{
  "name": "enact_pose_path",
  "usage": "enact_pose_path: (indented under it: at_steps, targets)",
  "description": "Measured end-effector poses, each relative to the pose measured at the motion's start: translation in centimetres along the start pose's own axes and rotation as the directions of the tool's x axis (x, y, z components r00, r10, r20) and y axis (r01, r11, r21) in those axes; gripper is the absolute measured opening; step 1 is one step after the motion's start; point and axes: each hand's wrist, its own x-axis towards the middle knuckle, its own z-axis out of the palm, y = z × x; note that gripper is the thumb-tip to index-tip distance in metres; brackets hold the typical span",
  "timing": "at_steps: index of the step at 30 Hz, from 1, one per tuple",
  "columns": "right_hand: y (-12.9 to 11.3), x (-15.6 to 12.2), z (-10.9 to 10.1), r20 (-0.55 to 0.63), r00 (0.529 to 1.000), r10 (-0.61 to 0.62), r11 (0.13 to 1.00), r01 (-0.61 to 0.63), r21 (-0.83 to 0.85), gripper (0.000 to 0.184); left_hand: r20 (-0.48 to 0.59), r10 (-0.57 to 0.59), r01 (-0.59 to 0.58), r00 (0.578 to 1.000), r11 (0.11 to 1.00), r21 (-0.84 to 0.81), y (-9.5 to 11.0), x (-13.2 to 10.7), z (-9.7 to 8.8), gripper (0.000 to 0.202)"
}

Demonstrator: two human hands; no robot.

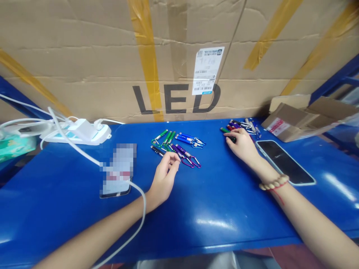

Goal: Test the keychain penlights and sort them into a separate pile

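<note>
A dark penlight (232,139) sits between the thumb and fingers of the right hand (241,144), pinched fairly close, just beside a mixed pile (249,125) near the table (207,201)'s far edge, toward its far right corner; whether it is lifted I cannot tell. That pile, colours mingled, seems to be the part left. What looks done lies between the hands, toward the far edge: green penlights (168,137), blue penlights (183,139) and purple penlights (183,150), each colour grouped, with a black penlight (157,150) just beside them. The left hand (164,177) is loosely curled at the near side of these groups, no hold visible; its fingers partly hide what lies beneath. Beyond the pile, at the far right corner, stands an open carton (291,119).
</note>
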Motion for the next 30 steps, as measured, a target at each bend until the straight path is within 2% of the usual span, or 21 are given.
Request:
enact_pose_path:
  at_steps: [3,6,8,10,13,16,18,20,23,27,30]
  targets:
    - [-0.4,-0.2,-0.4,-0.026,0.999,0.042,0.988,-0.045,-0.146,0.031,0.007,-0.016,0.016,1.000,1.000,0.013,0.1,0.0,0.0,0.006]
    - [-2.0,-0.4,-1.2,-0.031,0.999,-0.006,0.966,-0.002,-0.260,0.034,0.022,-0.044,0.043,0.999,0.999,0.026,0.1,0.0,-0.1,0.007]
    - [-3.8,-0.7,-1.7,0.003,0.995,-0.098,0.977,0.096,-0.192,0.030,0.028,-0.056,0.056,0.998,0.998,0.029,0.2,-0.1,-0.2,0.007]
    - [-5.9,-1.4,-2.1,0.080,0.976,-0.204,0.978,0.207,-0.028,0.027,0.035,-0.057,0.056,0.998,0.998,0.034,0.2,-0.1,-0.2,0.007]
    - [-9.2,-2.9,-2.4,0.245,0.891,-0.382,0.918,0.336,0.208,0.025,0.050,-0.051,0.049,0.997,0.998,0.045,0.3,0.0,-0.2,0.007]
    - [-11.2,-4.4,-2.6,0.363,0.765,-0.532,0.844,0.447,0.296,0.042,0.074,-0.050,0.046,0.996,0.998,0.046,0.2,0.3,-0.2,0.008]
    - [-11.5,-4.7,-2.6,0.388,0.723,-0.572,0.819,0.477,0.318,0.052,0.081,-0.063,0.060,0.995,0.998,0.034,0.0,0.4,-0.3,0.008]
    - [-11.2,-4.5,-2.6,0.372,0.735,-0.568,0.822,0.476,0.313,0.047,0.080,-0.086,0.084,0.993,0.996,0.021,-0.1,0.5,-0.4,0.008]
    - [-10.1,-3.6,-2.6,0.302,0.790,-0.533,0.843,0.465,0.272,0.023,0.095,-0.103,0.102,0.990,0.995,0.014,-0.2,0.6,-0.5,0.007]
    - [-9.1,-2.9,-2.6,0.249,0.834,-0.492,0.870,0.459,0.181,0.017,0.105,-0.108,0.107,0.989,0.994,0.013,0.0,0.5,-0.5,0.007]
    - [-9.0,-3.1,-2.4,0.275,0.839,-0.469,0.883,0.442,0.157,0.020,0.108,-0.106,0.104,0.989,0.994,0.017,0.1,0.5,-0.5,0.007]
